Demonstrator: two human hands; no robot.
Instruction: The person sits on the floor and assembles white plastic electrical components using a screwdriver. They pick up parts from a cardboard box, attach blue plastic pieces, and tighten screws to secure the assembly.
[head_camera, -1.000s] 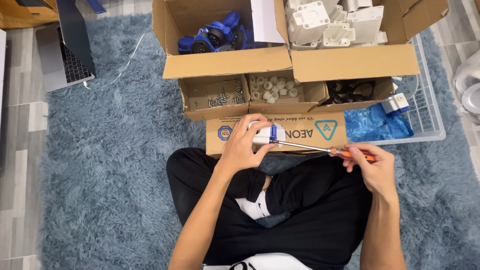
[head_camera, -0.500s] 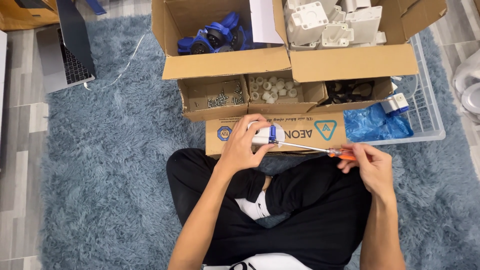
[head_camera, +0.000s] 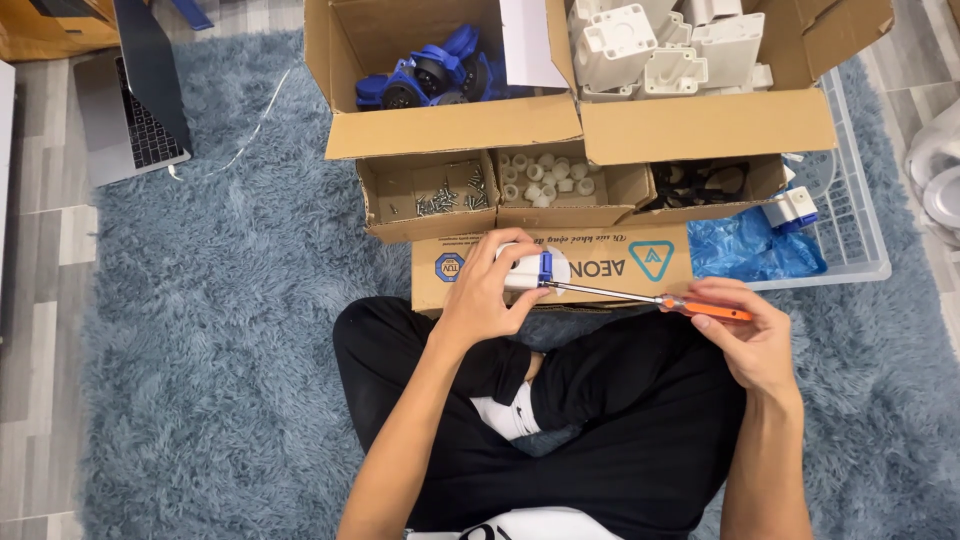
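The left hand (head_camera: 480, 295) is gripping a white and blue plastic part (head_camera: 535, 268) above the lap, in front of the cardboard boxes (head_camera: 560, 150). The right hand (head_camera: 755, 335) is closing its fingers around an orange-handled screwdriver (head_camera: 650, 298), its tip probably in a screw. If the tip is slipping, it could jab the left fingers.

A flat box (head_camera: 600, 265) lies before three small boxes (head_camera: 560, 190), with two large boxes (head_camera: 580, 120) behind them.
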